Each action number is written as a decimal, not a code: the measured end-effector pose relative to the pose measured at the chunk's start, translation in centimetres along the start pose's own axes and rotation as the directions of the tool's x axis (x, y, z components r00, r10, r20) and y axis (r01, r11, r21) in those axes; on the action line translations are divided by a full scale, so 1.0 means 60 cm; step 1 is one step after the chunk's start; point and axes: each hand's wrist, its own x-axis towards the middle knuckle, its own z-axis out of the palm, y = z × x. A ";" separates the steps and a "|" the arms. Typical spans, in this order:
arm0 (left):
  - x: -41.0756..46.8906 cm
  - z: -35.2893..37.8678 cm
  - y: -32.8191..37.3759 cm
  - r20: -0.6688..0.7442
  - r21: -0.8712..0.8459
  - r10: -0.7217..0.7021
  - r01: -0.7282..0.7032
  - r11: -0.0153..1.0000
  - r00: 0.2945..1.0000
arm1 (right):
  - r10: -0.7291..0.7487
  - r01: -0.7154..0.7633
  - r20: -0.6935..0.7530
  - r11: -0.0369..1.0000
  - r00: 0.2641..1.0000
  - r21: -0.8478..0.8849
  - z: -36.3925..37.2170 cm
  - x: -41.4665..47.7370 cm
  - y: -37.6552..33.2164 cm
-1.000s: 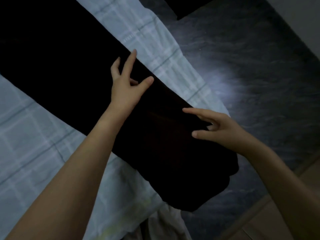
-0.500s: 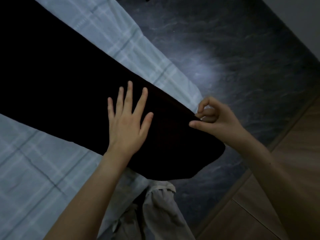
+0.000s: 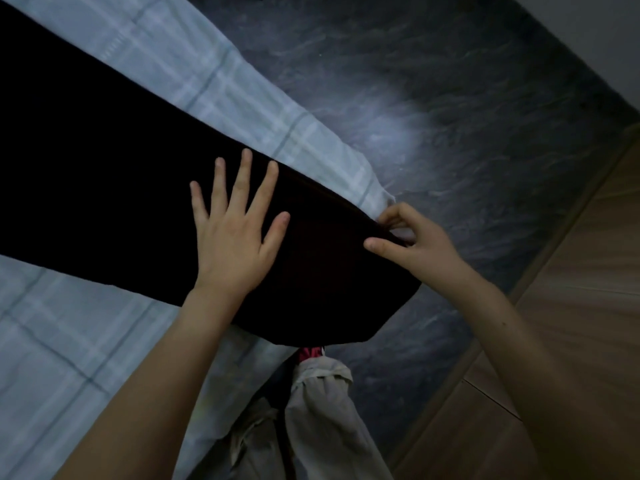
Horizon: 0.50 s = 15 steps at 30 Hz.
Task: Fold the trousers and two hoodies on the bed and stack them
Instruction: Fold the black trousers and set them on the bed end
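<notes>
Since a second ago my left hand [image 3: 232, 244] has come down from a raised, half-lifted pose and now lies flat on the trousers [image 3: 104, 168], palm down. Its grip is apart, with the fingers straight and spread. My right hand [image 3: 419, 247] had its fingers stretched out over the cloth then. Now its grip is clamped on the trousers' far edge, thumb and curled fingers pinching the hem where it meets the corner of the bed [image 3: 69, 341]. Over the last half second both hands have hardly shifted. The end of the trousers hung further off the bed a second ago and now overhangs less.

The trousers lie as one long dark band slantwise across the checked sheet, their near end past the bed's edge and over the floor [image 3: 450, 98].

By my count there is one dark garment, two hands, both touching it, and one bed. There are two grey-clad legs [image 3: 325, 427] below the overhanging end, and a strip of wooden boards [image 3: 571, 341] beside the dark floor on the right.
</notes>
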 end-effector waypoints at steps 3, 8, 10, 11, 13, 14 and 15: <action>-0.001 0.000 -0.001 -0.009 -0.005 0.001 -0.001 1.000 1.000 | 0.059 -0.049 0.111 0.995 0.992 -0.084 0.000 -0.003 0.002; -0.002 0.002 -0.004 0.001 0.004 0.006 -0.006 1.000 1.000 | 0.033 -0.025 0.085 0.996 0.996 -0.088 -0.011 0.003 0.027; -0.001 0.001 -0.004 0.018 0.020 0.005 -0.005 1.000 1.000 | 0.061 -0.051 0.085 0.993 0.995 -0.111 -0.010 0.002 0.021; 0.000 0.000 -0.004 0.025 0.024 0.002 -0.003 1.000 1.000 | 0.069 -0.060 0.073 0.991 0.995 -0.123 -0.008 0.000 0.012; 0.001 -0.006 -0.002 0.042 0.031 -0.005 0.004 1.000 0.999 | -0.002 -0.005 -0.034 0.980 0.999 -0.197 0.002 -0.005 -0.019; 0.001 -0.010 -0.001 0.058 0.032 -0.010 0.008 0.999 0.998 | -0.104 0.075 -0.100 0.963 0.990 -0.257 0.013 -0.008 -0.041; 0.001 -0.014 0.001 0.075 0.024 -0.014 0.012 1.000 0.997 | -0.225 0.173 -0.136 0.932 0.965 -0.318 0.030 -0.010 -0.066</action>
